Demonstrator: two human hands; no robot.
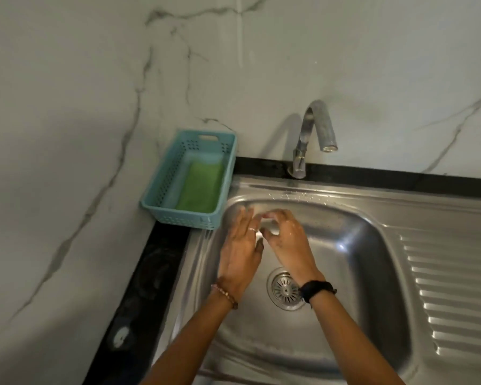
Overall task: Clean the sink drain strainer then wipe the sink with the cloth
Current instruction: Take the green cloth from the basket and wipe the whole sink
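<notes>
Both hands hover over the back left part of the steel sink [367, 245]. My right hand [286, 240] curls its fingers round a small pale object [270, 225]; blur hides what it is. My left hand [240, 251] is flat with fingers spread, its fingertips beside that object. The round drain strainer [285, 290] sits in the drain hole in the basin floor, just below my right wrist. A green cloth [200, 187] lies inside a blue plastic basket [161, 195] on the counter at the sink's back left corner.
A curved steel tap [314, 129] stands behind the basin with no water running. Water drops dot the back rim. A ribbed draining board [453, 295] lies right of the basin. Black counter edging [139, 295] and a marble-look wall [67, 162] bound the left side.
</notes>
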